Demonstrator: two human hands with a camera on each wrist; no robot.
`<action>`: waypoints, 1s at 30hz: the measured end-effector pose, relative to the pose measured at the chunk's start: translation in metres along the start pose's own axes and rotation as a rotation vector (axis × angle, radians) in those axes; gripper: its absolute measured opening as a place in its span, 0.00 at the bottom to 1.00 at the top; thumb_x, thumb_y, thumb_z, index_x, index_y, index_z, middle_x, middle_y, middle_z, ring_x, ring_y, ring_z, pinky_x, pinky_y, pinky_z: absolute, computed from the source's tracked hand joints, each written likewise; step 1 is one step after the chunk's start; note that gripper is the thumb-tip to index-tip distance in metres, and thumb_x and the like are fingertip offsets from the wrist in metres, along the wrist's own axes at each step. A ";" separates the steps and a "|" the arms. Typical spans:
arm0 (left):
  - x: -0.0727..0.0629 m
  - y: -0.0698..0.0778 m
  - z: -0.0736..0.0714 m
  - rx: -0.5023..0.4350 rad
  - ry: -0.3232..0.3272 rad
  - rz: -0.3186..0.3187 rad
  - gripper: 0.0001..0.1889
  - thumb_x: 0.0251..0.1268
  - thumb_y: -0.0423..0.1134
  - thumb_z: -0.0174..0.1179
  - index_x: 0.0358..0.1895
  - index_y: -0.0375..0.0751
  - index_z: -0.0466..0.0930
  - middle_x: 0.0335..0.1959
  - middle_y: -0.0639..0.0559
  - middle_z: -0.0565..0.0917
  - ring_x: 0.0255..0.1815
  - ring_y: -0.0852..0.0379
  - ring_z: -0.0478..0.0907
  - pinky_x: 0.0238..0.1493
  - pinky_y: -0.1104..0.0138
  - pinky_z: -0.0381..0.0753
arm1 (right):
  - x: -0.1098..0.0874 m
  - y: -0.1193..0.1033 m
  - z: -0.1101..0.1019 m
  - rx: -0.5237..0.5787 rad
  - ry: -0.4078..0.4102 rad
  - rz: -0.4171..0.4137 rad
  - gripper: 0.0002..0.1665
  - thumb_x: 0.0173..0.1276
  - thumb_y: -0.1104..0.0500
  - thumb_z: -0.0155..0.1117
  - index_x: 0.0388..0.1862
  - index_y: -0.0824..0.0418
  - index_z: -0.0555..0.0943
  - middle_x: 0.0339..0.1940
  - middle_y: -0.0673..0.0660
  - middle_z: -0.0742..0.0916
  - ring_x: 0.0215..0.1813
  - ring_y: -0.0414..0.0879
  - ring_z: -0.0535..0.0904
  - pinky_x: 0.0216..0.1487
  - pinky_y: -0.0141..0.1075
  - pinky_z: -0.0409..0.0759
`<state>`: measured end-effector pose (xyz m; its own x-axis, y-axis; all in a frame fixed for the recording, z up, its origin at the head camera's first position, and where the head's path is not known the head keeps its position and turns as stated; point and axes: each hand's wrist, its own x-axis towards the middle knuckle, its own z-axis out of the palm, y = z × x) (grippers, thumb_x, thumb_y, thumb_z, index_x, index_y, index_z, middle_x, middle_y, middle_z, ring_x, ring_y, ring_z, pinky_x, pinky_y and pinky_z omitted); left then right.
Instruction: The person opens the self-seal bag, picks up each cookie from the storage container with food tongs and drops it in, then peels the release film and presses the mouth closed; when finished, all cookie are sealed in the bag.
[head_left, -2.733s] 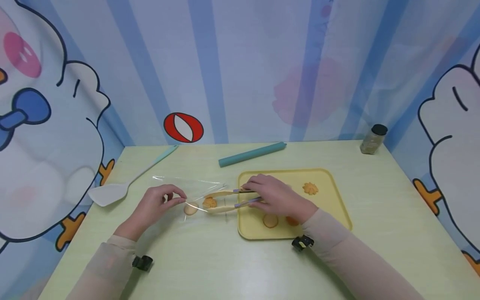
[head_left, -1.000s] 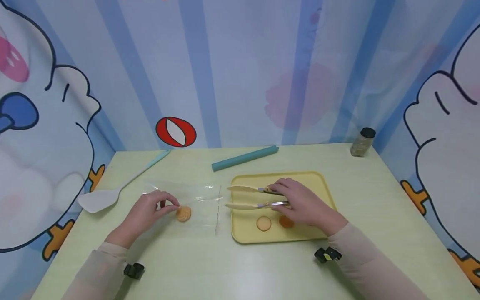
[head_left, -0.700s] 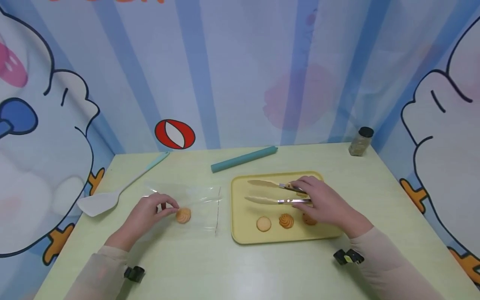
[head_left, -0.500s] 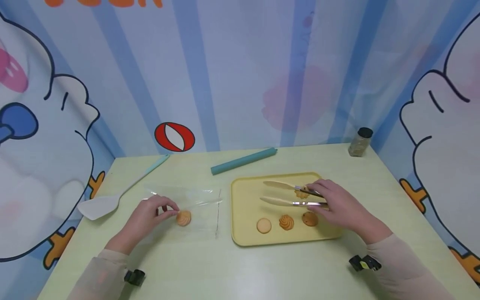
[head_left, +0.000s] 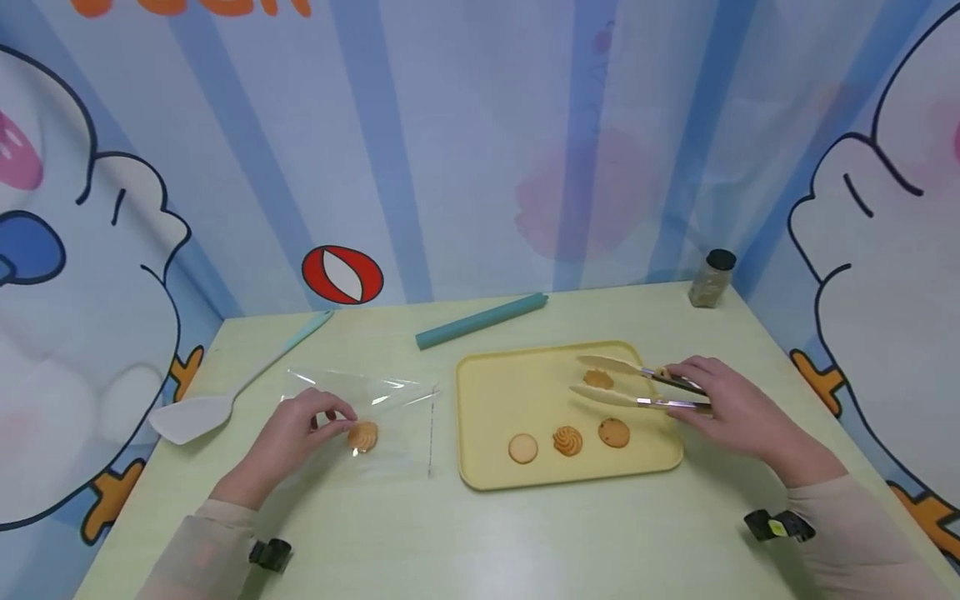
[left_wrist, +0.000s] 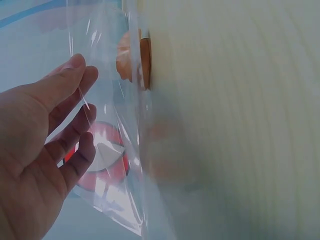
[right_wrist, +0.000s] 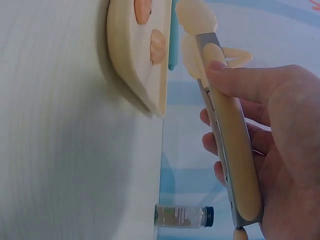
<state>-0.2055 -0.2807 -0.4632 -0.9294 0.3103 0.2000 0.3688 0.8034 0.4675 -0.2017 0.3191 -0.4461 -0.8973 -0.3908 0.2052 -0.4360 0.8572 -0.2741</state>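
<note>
My left hand (head_left: 303, 429) pinches the edge of a clear plastic bag (head_left: 405, 442) lying on the table. A ridged cookie (head_left: 363, 436) shows through the bag by the fingertips; in the left wrist view, a second, flatter cookie (left_wrist: 145, 64) shows against it. With my right hand (head_left: 738, 417) I hold tongs (head_left: 652, 403) with cream tips, spread apart. The tips reach over the right of a yellow tray (head_left: 491, 392), on either side of a flower-shaped cookie (head_left: 598, 379) in the head view. Nearer the front lie a plain round cookie (head_left: 523, 448), a swirl cookie (head_left: 567, 441) and a speckled cookie (head_left: 614, 432).
A white spatula (head_left: 197, 418) with a mint handle lies at the left. Behind the tray is a teal stick-like roll (head_left: 482, 322). A jar with a black lid (head_left: 711, 279) stands at the back right, before the curtain (head_left: 465, 167).
The tongs have let go of a ridged cookie in the bag and moved right, over the tray, uncovering the cookies there. My left hand has kept its pinch on the bag.
</note>
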 end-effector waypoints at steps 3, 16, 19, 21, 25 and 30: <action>-0.001 -0.001 0.001 0.008 0.009 0.005 0.09 0.61 0.33 0.74 0.39 0.53 0.89 0.39 0.57 0.86 0.41 0.53 0.79 0.37 0.67 0.79 | -0.001 0.006 0.001 -0.013 -0.007 0.009 0.32 0.66 0.53 0.76 0.65 0.66 0.78 0.56 0.61 0.84 0.58 0.59 0.80 0.58 0.59 0.80; -0.002 -0.004 0.002 0.021 0.034 0.045 0.09 0.60 0.33 0.75 0.39 0.53 0.88 0.37 0.59 0.86 0.41 0.53 0.79 0.36 0.67 0.78 | 0.003 0.021 0.003 -0.010 -0.057 0.030 0.34 0.67 0.50 0.76 0.65 0.68 0.78 0.56 0.63 0.84 0.57 0.61 0.80 0.58 0.61 0.79; 0.000 -0.003 0.002 0.025 0.040 0.044 0.09 0.60 0.34 0.75 0.39 0.53 0.88 0.38 0.58 0.87 0.42 0.54 0.79 0.37 0.65 0.79 | 0.004 0.024 0.003 -0.001 -0.061 0.026 0.34 0.67 0.50 0.76 0.65 0.68 0.78 0.55 0.63 0.84 0.57 0.60 0.81 0.58 0.61 0.79; 0.000 -0.002 0.002 0.026 0.040 0.035 0.08 0.60 0.34 0.75 0.39 0.53 0.88 0.38 0.58 0.87 0.43 0.54 0.78 0.38 0.65 0.79 | 0.004 0.025 0.004 0.003 -0.064 0.028 0.34 0.67 0.50 0.76 0.64 0.68 0.79 0.55 0.63 0.85 0.56 0.60 0.81 0.58 0.61 0.79; 0.000 -0.001 0.003 0.020 0.037 0.019 0.08 0.60 0.35 0.75 0.39 0.53 0.88 0.38 0.59 0.86 0.44 0.56 0.78 0.40 0.63 0.80 | 0.005 0.026 0.004 0.013 -0.077 0.034 0.34 0.67 0.49 0.76 0.65 0.68 0.79 0.54 0.62 0.85 0.55 0.59 0.81 0.57 0.60 0.80; -0.001 -0.002 0.003 0.015 0.044 0.025 0.08 0.60 0.34 0.75 0.39 0.53 0.88 0.38 0.59 0.87 0.43 0.56 0.78 0.40 0.62 0.81 | 0.006 0.025 0.003 0.045 -0.104 0.046 0.33 0.66 0.51 0.76 0.64 0.67 0.79 0.52 0.60 0.85 0.53 0.56 0.81 0.55 0.59 0.81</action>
<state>-0.2055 -0.2813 -0.4672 -0.9182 0.3083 0.2489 0.3914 0.8034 0.4487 -0.2179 0.3373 -0.4545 -0.9176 -0.3864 0.0938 -0.3951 0.8599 -0.3233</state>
